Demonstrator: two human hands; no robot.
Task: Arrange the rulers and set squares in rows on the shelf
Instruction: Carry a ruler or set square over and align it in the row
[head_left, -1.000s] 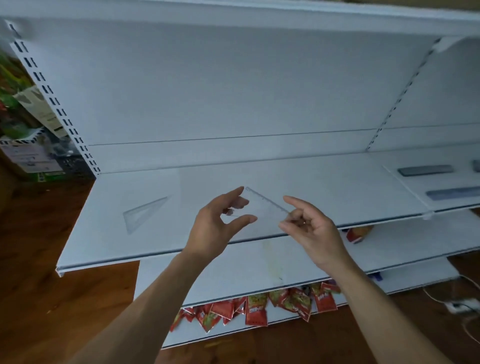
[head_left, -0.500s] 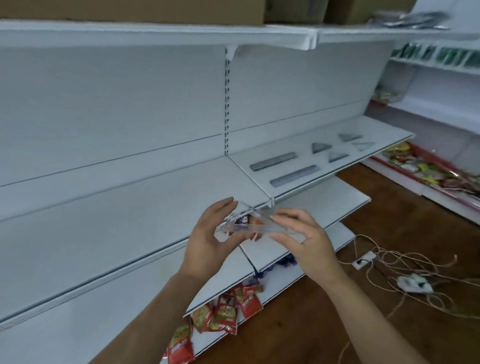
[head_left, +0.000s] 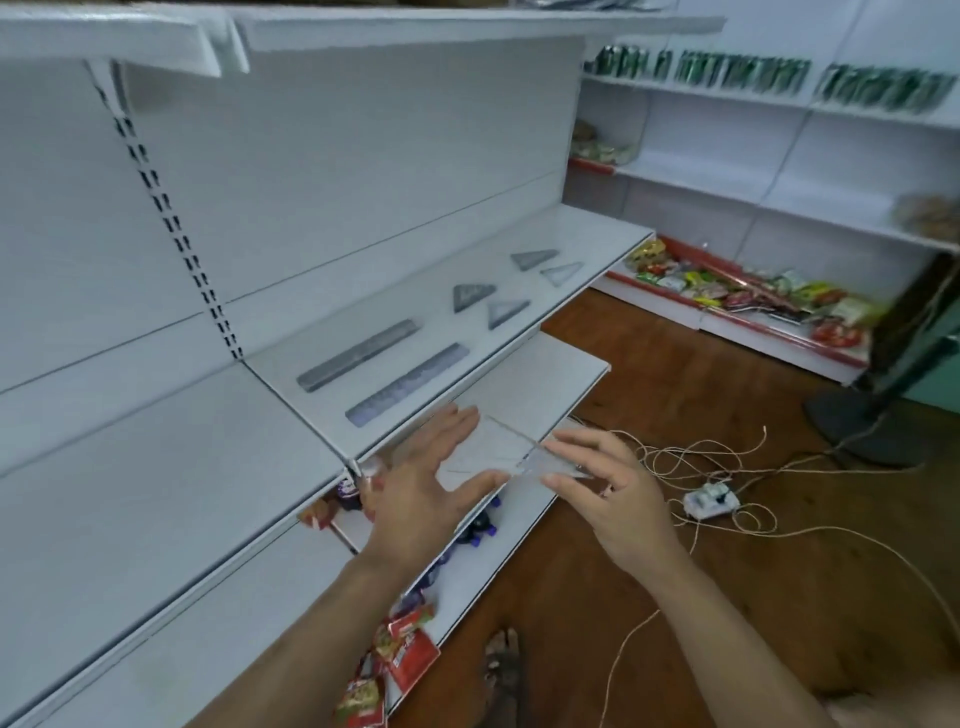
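The shelf (head_left: 587, 234) at 12 o'clock carries rulers (head_left: 358, 353) and set squares (head_left: 472, 296) in rows. Just below its front edge, the left grip (head_left: 426, 493) and right grip (head_left: 613, 499) pinch a clear set square (head_left: 493, 457) between them. It is probably light, stiff, slippery and brittle, so take it by its edges. Compared with half a second ago, the rows sit nearer and both pinches are unchanged.

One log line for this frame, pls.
left hand: holds clear set square | right hand: pinches its corner | shelf: two rulers, four set squares | held piece: not yet placed
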